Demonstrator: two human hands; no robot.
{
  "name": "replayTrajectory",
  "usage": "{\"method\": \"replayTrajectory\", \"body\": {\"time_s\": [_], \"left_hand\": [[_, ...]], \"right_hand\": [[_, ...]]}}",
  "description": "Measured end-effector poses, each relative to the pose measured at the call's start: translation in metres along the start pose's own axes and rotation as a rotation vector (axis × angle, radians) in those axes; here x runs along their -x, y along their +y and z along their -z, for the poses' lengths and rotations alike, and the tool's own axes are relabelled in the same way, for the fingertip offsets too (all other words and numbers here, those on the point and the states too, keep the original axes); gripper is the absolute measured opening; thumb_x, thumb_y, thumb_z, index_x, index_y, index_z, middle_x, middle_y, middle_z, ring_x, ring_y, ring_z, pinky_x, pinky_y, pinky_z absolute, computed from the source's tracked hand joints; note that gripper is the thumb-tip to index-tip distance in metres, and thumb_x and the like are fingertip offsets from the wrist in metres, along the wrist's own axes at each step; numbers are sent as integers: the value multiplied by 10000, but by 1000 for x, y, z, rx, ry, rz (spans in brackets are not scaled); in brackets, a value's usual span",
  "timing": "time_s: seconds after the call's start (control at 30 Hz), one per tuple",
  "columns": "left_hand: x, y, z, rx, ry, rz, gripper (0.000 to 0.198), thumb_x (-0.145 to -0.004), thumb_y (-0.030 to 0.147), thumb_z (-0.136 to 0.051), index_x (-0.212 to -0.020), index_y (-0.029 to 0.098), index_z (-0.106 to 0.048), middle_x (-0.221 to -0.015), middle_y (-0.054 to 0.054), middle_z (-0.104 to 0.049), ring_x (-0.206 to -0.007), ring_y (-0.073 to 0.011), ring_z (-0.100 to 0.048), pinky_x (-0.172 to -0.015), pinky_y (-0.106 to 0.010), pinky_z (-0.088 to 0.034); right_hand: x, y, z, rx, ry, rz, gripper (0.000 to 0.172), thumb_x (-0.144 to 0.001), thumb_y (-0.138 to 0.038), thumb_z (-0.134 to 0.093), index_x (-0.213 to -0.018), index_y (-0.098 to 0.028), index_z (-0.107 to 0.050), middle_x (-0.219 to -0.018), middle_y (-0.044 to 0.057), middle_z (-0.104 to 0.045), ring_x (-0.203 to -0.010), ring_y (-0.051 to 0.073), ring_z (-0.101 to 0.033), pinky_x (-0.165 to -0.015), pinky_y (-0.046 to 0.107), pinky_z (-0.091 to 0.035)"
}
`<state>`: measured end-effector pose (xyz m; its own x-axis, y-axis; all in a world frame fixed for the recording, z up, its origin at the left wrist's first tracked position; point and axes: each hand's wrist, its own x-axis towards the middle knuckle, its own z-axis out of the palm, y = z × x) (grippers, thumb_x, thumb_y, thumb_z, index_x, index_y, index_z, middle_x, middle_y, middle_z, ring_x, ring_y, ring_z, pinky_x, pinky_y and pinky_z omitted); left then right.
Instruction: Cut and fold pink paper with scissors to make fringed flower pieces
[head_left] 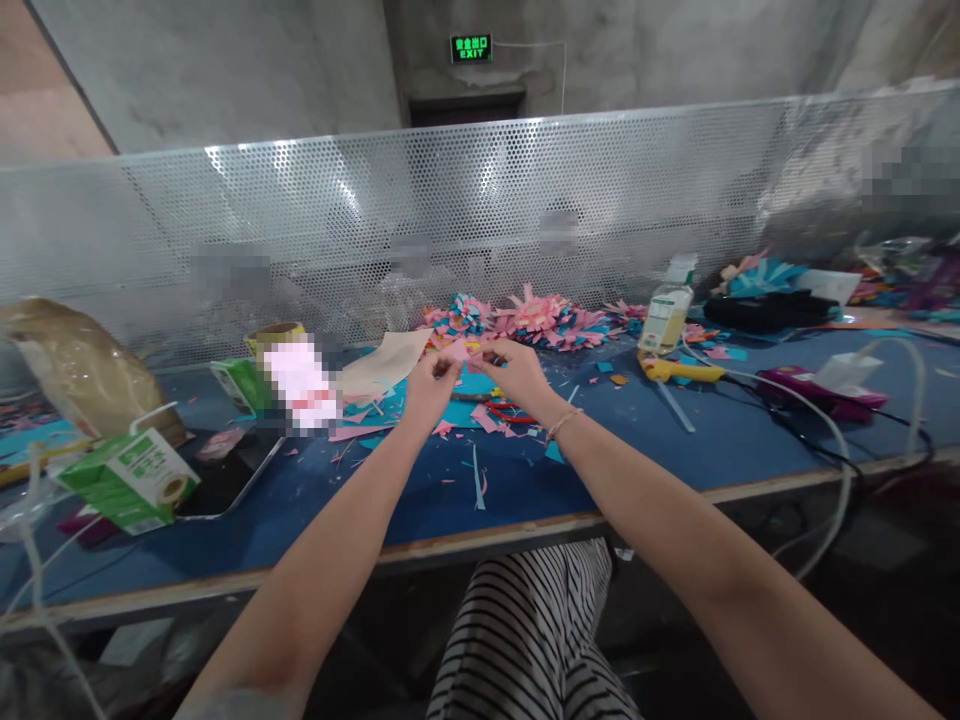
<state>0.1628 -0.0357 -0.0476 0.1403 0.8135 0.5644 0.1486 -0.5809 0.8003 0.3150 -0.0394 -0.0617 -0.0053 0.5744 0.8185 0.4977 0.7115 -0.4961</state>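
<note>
Both my hands meet above the middle of the blue table (525,490). Between my fingertips is a small piece of pink paper (456,350). My left hand (433,385) pinches its left side, and my right hand (514,368) pinches its right side. Below them lie cut scraps of pink and blue paper (487,418) and a red-handled tool (512,413), partly hidden by my right hand. Just behind is a pile of pink and blue fringed paper flowers (536,318). A beige sheet (390,362) lies left of my left hand.
At left stand a lit phone (300,380), a green drink carton (139,478) with a straw, and a brown bag (90,365). At right are a bottle (666,310), a yellow glue gun (686,371), a purple power strip (817,393) and loose cables. A perforated metal screen (450,200) rises behind.
</note>
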Motion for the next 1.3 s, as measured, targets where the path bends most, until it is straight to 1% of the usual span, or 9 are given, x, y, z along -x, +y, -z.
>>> {"method": "replayTrajectory", "body": {"time_s": [0.1, 0.17, 0.27, 0.4, 0.63, 0.77, 0.97, 1.13, 1.3], "left_hand": [[0, -3, -3, 140, -84, 167, 289, -657, 430, -603, -621, 143, -603, -571, -31, -587, -565, -138, -553, -592, -283, -435], [1, -4, -5, 276, -118, 225, 322, -621, 462, -629, -660, 143, -614, -597, -32, -601, -591, -136, -566, -598, -281, -443], [2, -2, -6, 419, -93, 269, 334, -546, 437, -700, -687, 147, -616, -621, -18, -606, -622, -119, -574, -632, -268, -450], [3, 3, -3, 480, -91, 331, 326, -510, 386, -739, -697, 147, -619, -634, -12, -609, -618, -100, -573, -657, -263, -454], [5, 5, -4, 503, -102, 323, 317, -486, 284, -763, -707, 136, -590, -639, 0, -598, -637, -101, -591, -653, -249, -464], [4, 3, -5, 480, -78, 329, 332, -482, 248, -758, -703, 129, -540, -616, 5, -589, -597, -122, -607, -615, -263, -471], [3, 2, -4, 419, -80, 326, 313, -485, 206, -743, -688, 130, -518, -610, 6, -589, -568, -140, -612, -592, -284, -476], [2, -1, -3, 379, -87, 320, 309, -473, 216, -741, -682, 125, -533, -619, -1, -602, -565, -145, -613, -597, -297, -485], [2, -2, -4, 372, -83, 302, 324, -451, 226, -751, -669, 127, -533, -619, 4, -603, -559, -132, -605, -617, -307, -497]], "right_hand": [[1, 0, 0, 24, -10, 128, 130, -746, -235, -543, -789, -239, -666, -807, 39, -641, -794, 178, -563, -752, 330, -430], [1, -2, 0, 48, -48, 206, 177, -762, -192, -508, -808, -243, -672, -847, 46, -644, -849, 185, -557, -798, 347, -419], [2, -5, 0, 107, -81, 279, 250, -749, -119, -482, -866, -231, -673, -872, 55, -643, -868, 191, -545, -833, 377, -401], [1, -6, 1, 153, -100, 327, 389, -724, -21, -415, -918, -244, -668, -923, 49, -631, -923, 190, -521, -866, 403, -379], [2, -3, 2, 200, -71, 297, 343, -775, -70, -429, -942, -260, -662, -1151, 73, -470, -1113, 212, -404, -935, 421, -343], [3, -4, 0, 126, -118, 287, 361, -786, -60, -399, -953, -260, -648, -1127, 71, -467, -1090, 198, -429, -921, 404, -373], [1, -5, 2, 1, -33, 182, 402, -791, -51, -355, -1086, -230, -562, -1038, 87, -488, -994, 173, -484, -836, 351, -437], [-1, -2, 4, 5, -55, 162, 294, -790, -92, -402, -970, -211, -602, -981, 79, -492, -951, 173, -492, -795, 335, -440], [0, 2, 3, 27, -67, 172, 221, -737, -94, -481, -894, -199, -596, -935, 61, -504, -874, 169, -505, -757, 329, -441]]}}
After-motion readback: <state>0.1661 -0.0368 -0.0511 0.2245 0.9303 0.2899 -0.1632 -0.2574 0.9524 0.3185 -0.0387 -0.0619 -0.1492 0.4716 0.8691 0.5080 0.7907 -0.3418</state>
